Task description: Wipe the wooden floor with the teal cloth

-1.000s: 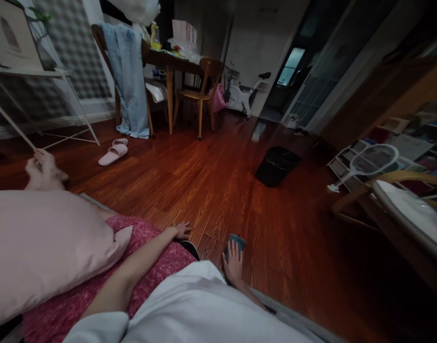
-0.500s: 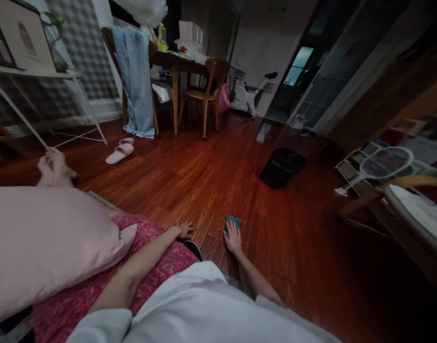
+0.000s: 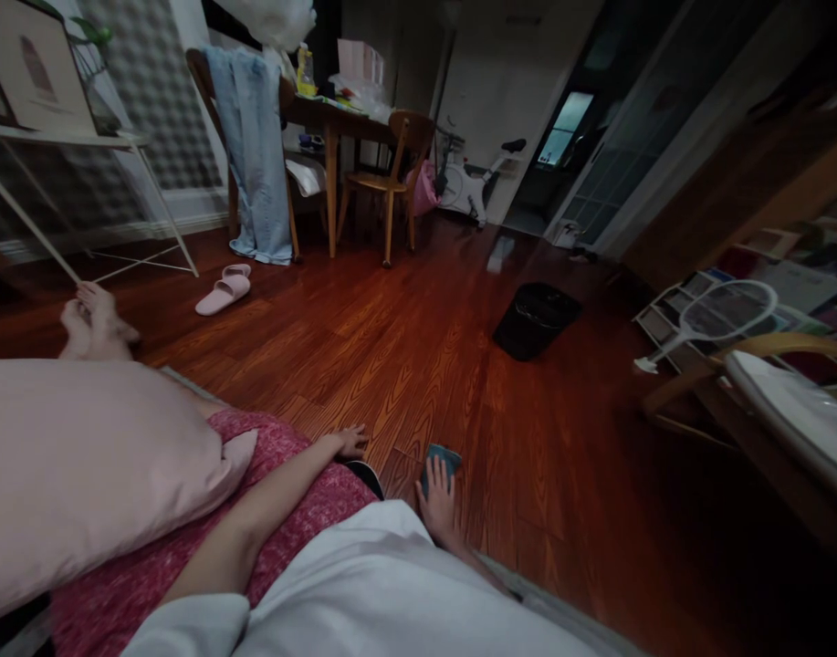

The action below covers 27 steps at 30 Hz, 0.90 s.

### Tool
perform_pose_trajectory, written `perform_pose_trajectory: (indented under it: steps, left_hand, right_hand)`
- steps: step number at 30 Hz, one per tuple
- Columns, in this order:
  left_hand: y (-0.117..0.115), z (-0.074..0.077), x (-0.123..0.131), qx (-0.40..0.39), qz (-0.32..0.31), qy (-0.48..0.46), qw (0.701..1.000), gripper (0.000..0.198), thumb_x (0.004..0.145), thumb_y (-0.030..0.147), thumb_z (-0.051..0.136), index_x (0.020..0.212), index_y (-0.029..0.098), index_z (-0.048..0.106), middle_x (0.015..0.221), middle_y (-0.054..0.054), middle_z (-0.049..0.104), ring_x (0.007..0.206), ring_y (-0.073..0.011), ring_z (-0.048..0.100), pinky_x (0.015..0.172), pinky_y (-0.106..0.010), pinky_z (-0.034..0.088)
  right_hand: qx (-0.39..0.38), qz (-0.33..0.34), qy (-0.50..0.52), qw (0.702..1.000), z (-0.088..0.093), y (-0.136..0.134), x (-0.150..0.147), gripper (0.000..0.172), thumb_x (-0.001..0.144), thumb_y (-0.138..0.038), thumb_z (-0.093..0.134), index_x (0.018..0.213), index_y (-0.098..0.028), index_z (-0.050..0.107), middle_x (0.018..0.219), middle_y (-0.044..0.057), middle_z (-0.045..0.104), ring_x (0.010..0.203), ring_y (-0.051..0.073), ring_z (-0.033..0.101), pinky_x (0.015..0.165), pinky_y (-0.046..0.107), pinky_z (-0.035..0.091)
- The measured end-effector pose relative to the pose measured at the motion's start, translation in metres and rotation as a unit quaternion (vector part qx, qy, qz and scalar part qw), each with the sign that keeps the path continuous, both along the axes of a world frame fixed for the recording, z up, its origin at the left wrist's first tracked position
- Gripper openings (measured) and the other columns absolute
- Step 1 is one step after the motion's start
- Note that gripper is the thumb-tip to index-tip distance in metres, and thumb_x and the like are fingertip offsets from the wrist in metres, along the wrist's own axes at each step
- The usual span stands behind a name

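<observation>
A small folded teal cloth (image 3: 444, 453) lies on the wooden floor, partly hidden by my right hand (image 3: 437, 497). That hand is laid flat over it with the fingers stretched out and apart, not wrapped round it. Beyond the edge of the red patterned fabric (image 3: 287, 456), my left hand (image 3: 351, 441) rests low by the floor, its fingers spread and nothing in them. A dark curved edge (image 3: 364, 476) shows just below my left hand. The large pale pink pillow (image 3: 109, 456) lies to the left of my left arm.
A black trash bin (image 3: 536, 321) stands on the floor ahead. Pink slippers (image 3: 224, 292) lie at left near a white-legged table (image 3: 117, 146). Wooden chairs (image 3: 383, 178) surround a loaded table. At right are an electric swatter (image 3: 726, 310) and shelves.
My right hand and the teal cloth beneath it have slid back toward my body. My left hand stays in nearly the same place. The view has shifted slightly.
</observation>
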<state>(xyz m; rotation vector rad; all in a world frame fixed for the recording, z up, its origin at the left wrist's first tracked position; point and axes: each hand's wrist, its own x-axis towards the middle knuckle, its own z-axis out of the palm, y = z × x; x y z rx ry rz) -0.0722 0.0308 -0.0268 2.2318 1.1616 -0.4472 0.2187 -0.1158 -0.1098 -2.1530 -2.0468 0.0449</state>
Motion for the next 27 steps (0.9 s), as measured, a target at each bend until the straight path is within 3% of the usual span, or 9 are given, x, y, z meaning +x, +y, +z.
perform_pose_trajectory:
  steps: [4, 8, 10, 13, 16, 19, 23, 27]
  left_hand:
    - [-0.002, 0.006, 0.001, -0.008, 0.007, 0.026, 1.0, 0.068, 0.091, 0.05, 0.055, 0.152, 0.026, 0.04, 0.165, -0.013, 0.014, 0.148, -0.0371, 0.021, 0.116, -0.057, 0.024]
    - [-0.003, 0.008, 0.002, -0.01, 0.011, 0.033, 0.999, 0.069, 0.092, 0.052, 0.054, 0.153, 0.026, 0.038, 0.165, -0.013, 0.015, 0.149, -0.0374, 0.019, 0.116, -0.059, 0.023]
    - [-0.004, 0.007, 0.002, -0.008, 0.015, 0.033, 0.999, 0.069, 0.092, 0.054, 0.053, 0.153, 0.028, 0.038, 0.165, -0.012, 0.015, 0.149, -0.0378, 0.019, 0.115, -0.06, 0.024]
    - [-0.004, 0.005, 0.003, -0.007, 0.018, 0.029, 0.999, 0.069, 0.091, 0.056, 0.054, 0.153, 0.029, 0.039, 0.165, -0.011, 0.015, 0.149, -0.0364, 0.019, 0.115, -0.057, 0.025]
    - [-0.003, 0.005, 0.002, -0.011, 0.019, 0.026, 0.999, 0.069, 0.091, 0.055, 0.055, 0.152, 0.026, 0.04, 0.165, -0.012, 0.014, 0.149, -0.0359, 0.019, 0.117, -0.053, 0.026]
    - [-0.003, 0.004, 0.002, -0.011, 0.018, 0.025, 0.999, 0.068, 0.092, 0.054, 0.055, 0.152, 0.027, 0.04, 0.166, -0.011, 0.013, 0.15, -0.0357, 0.018, 0.117, -0.053, 0.024]
    - [-0.002, 0.003, 0.002, -0.008, 0.01, 0.025, 1.0, 0.068, 0.092, 0.053, 0.054, 0.153, 0.026, 0.039, 0.166, -0.011, 0.013, 0.15, -0.0345, 0.017, 0.118, -0.05, 0.022]
    - [-0.001, 0.003, 0.001, -0.006, 0.003, 0.029, 1.0, 0.068, 0.092, 0.052, 0.053, 0.153, 0.025, 0.038, 0.165, -0.011, 0.014, 0.15, -0.0355, 0.017, 0.117, -0.052, 0.024]
  right_hand:
    - [-0.009, 0.135, 0.011, 0.991, 0.007, 0.018, -0.051, 0.061, 0.099, -0.048, 0.029, 0.156, -0.026, 0.029, 0.164, 0.005, 0.024, 0.152, 0.022, 0.017, 0.121, 0.048, 0.017]
    - [-0.011, 0.193, 0.02, 0.981, 0.027, 0.059, -0.059, 0.059, 0.1, -0.046, 0.028, 0.156, -0.026, 0.029, 0.164, 0.004, 0.024, 0.151, 0.02, 0.018, 0.121, 0.045, 0.018]
    - [-0.022, 0.169, 0.017, 0.985, 0.036, 0.079, -0.04, 0.059, 0.1, -0.045, 0.026, 0.155, -0.024, 0.03, 0.164, 0.004, 0.025, 0.151, 0.019, 0.019, 0.121, 0.044, 0.018]
    - [-0.042, 0.063, 0.003, 0.997, 0.043, 0.095, 0.01, 0.06, 0.1, -0.044, 0.021, 0.155, -0.022, 0.031, 0.164, 0.005, 0.025, 0.151, 0.019, 0.019, 0.121, 0.043, 0.018]
    - [-0.046, -0.061, -0.013, 0.997, 0.038, 0.088, 0.07, 0.063, 0.099, -0.045, 0.017, 0.155, -0.019, 0.032, 0.165, 0.006, 0.023, 0.151, 0.02, 0.018, 0.121, 0.044, 0.017]
    - [-0.024, -0.149, -0.019, 0.988, 0.028, 0.063, 0.112, 0.067, 0.098, -0.046, 0.013, 0.155, -0.017, 0.03, 0.165, 0.008, 0.021, 0.151, 0.022, 0.016, 0.121, 0.047, 0.016]
    - [-0.008, -0.203, -0.016, 0.979, 0.014, 0.029, 0.111, 0.07, 0.097, -0.047, 0.011, 0.156, -0.013, 0.028, 0.165, 0.011, 0.02, 0.152, 0.026, 0.013, 0.12, 0.052, 0.015]
    - [0.002, -0.163, -0.01, 0.987, 0.007, 0.014, 0.06, 0.069, 0.098, -0.048, 0.013, 0.156, -0.014, 0.028, 0.165, 0.011, 0.019, 0.152, 0.027, 0.012, 0.12, 0.054, 0.012]
